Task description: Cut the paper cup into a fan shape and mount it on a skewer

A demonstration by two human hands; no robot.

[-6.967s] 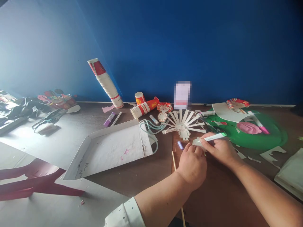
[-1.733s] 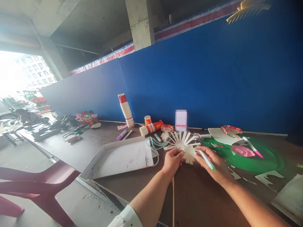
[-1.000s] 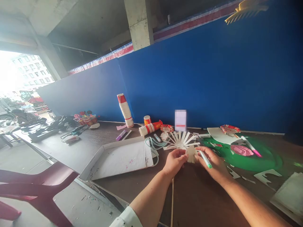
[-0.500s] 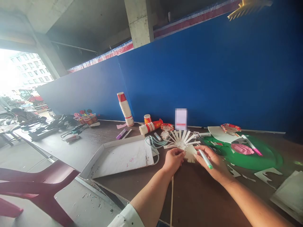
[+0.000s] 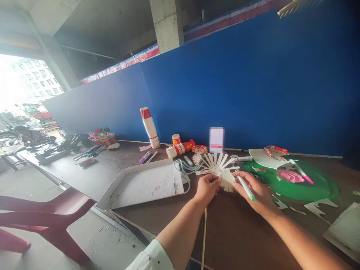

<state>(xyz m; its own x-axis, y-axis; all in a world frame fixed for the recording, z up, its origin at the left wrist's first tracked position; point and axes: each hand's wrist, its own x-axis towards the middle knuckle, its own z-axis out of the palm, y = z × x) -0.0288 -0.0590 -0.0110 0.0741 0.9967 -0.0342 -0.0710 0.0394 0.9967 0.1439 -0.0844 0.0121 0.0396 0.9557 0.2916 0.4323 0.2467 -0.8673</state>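
Note:
Between both hands is a cream paper piece (image 5: 226,180) with a notched lower edge. My left hand (image 5: 208,188) pinches its left side, fingers closed. My right hand (image 5: 254,193) has fingertips at its right edge and also holds a white marker with a green end (image 5: 246,188). Just beyond the piece lies a paper cup cut into spread white strips (image 5: 216,163). A thin wooden stick (image 5: 204,236) runs from beneath my left hand toward the near table edge.
Left of my hands lies a shallow white cardboard tray (image 5: 146,183). Stacked paper cups (image 5: 150,127) stand by the blue wall panel (image 5: 247,86). A green round sheet (image 5: 315,183) bears paper scraps and a pink piece (image 5: 290,176). A plum plastic chair (image 5: 56,217) stands at left.
The view has shifted slightly, so the scene sits a little to the right and higher. Both hands keep nearly the same grip on the paper piece and marker.

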